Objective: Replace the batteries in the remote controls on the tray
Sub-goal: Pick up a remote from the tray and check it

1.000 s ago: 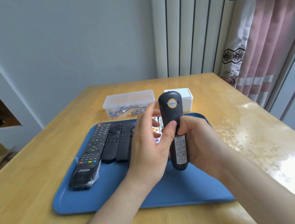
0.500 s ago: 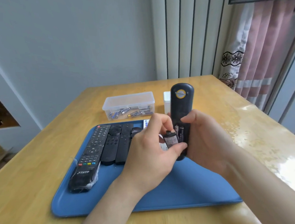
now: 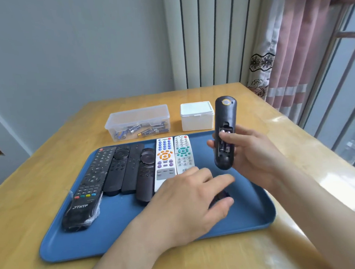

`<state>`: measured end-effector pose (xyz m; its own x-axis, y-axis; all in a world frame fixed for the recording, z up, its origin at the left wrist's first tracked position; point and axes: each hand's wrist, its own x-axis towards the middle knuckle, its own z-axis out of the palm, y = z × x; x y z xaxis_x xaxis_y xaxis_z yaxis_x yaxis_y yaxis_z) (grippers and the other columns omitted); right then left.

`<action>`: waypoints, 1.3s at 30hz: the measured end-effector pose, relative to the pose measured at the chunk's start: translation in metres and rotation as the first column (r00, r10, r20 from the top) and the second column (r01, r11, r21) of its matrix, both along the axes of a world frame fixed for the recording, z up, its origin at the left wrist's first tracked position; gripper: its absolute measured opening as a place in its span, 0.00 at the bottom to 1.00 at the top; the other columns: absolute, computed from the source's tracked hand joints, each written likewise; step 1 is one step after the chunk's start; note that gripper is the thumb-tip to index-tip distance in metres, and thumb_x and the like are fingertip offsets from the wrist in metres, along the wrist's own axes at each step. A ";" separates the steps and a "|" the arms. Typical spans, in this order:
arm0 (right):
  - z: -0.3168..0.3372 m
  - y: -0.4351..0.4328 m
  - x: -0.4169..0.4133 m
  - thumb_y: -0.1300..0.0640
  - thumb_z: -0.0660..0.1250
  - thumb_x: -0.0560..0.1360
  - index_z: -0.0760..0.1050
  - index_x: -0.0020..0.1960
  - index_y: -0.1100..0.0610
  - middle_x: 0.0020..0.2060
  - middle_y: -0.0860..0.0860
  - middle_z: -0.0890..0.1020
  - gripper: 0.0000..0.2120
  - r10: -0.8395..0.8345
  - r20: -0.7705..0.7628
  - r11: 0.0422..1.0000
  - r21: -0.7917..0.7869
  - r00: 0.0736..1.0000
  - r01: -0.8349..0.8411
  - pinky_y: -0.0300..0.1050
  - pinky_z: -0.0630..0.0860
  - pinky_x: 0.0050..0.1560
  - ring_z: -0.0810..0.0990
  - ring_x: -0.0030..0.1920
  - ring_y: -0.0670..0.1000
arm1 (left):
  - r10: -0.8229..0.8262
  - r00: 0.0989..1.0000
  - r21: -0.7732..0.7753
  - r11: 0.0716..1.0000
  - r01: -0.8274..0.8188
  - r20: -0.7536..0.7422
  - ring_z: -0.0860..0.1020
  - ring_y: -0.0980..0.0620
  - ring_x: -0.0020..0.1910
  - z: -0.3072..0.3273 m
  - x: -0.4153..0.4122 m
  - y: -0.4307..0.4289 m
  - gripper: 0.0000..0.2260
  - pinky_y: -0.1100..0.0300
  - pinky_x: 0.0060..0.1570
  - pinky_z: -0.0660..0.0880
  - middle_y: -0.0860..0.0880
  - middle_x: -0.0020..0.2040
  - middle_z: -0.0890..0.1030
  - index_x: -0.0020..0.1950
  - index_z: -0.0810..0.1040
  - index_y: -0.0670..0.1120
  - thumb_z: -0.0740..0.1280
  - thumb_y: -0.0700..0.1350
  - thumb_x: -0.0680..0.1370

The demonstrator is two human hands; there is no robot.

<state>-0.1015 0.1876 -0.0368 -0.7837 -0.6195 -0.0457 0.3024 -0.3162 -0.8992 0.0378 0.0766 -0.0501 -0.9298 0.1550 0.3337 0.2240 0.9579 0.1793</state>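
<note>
My right hand (image 3: 252, 151) grips a black remote (image 3: 225, 116) upright above the blue tray (image 3: 115, 228), its back facing me. The battery compartment is open and two batteries (image 3: 224, 146) sit inside it. My left hand (image 3: 187, 201) is low over the tray's right half. It pinches a small dark battery cover (image 3: 221, 196) between thumb and fingers, and the cover is mostly hidden. Several other remotes lie side by side on the tray: a long black one (image 3: 87, 191) at the left, three dark ones, and two white ones (image 3: 164, 157).
Behind the tray on the wooden table stand a clear box of loose batteries (image 3: 138, 123) and a closed white box (image 3: 197, 117). A curtain and a window are at the right, and a wall is behind the table.
My left hand slid the battery cover off the remote's back and carried it down to the tray. The right hand moved the remote to the right, and its compartment now shows its batteries.
</note>
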 end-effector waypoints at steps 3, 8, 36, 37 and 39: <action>-0.002 -0.002 0.008 0.61 0.61 0.81 0.76 0.56 0.58 0.45 0.58 0.83 0.07 0.026 0.060 0.998 -0.066 0.998 -0.022 0.51 0.79 0.43 0.85 0.43 0.57 | -0.003 0.995 -0.002 1.000 0.003 -0.100 0.74 0.51 0.46 -0.003 -0.003 -0.006 0.16 0.54 0.44 0.76 0.54 0.44 0.77 0.57 0.79 0.53 0.58 0.57 0.77; 0.005 -0.003 0.020 0.51 0.55 0.83 0.71 0.56 0.50 0.44 0.59 0.83 0.07 0.134 0.058 0.991 -0.028 0.989 -0.132 0.44 0.77 0.31 0.80 0.32 0.57 | 0.045 0.991 0.004 0.999 -0.044 -0.124 0.73 0.55 0.43 -0.010 -0.006 -0.016 0.13 0.57 0.42 0.76 0.57 0.40 0.79 0.46 0.82 0.53 0.61 0.57 0.75; -0.005 -0.021 0.053 0.63 0.49 0.78 0.79 0.52 0.53 0.37 0.56 0.80 0.19 0.146 -0.280 0.985 0.129 0.949 -0.114 0.41 0.73 0.31 0.75 0.36 0.52 | 0.302 0.842 0.253 0.946 -0.205 -0.448 0.73 0.50 0.47 0.009 -0.004 -0.011 0.18 0.60 0.45 0.69 0.52 0.47 0.76 0.50 0.67 0.48 0.71 0.38 0.68; -0.005 -0.021 0.053 0.63 0.49 0.78 0.79 0.52 0.53 0.37 0.56 0.80 0.19 0.140 -0.293 0.985 0.136 0.946 -0.104 0.40 0.73 0.31 0.75 0.36 0.51 | 0.307 0.842 0.264 0.942 -0.205 -0.443 0.73 0.50 0.47 0.010 -0.004 -0.011 0.18 0.60 0.44 0.69 0.53 0.46 0.76 0.50 0.67 0.48 0.72 0.38 0.67; -0.006 -0.021 0.054 0.64 0.49 0.78 0.77 0.53 0.55 0.37 0.56 0.80 0.18 0.131 -0.331 0.985 0.146 0.935 -0.087 0.41 0.72 0.31 0.74 0.36 0.52 | 0.323 0.846 0.309 0.930 -0.200 -0.425 0.73 0.52 0.46 0.010 -0.004 -0.012 0.18 0.62 0.44 0.69 0.53 0.45 0.76 0.49 0.67 0.49 0.73 0.37 0.68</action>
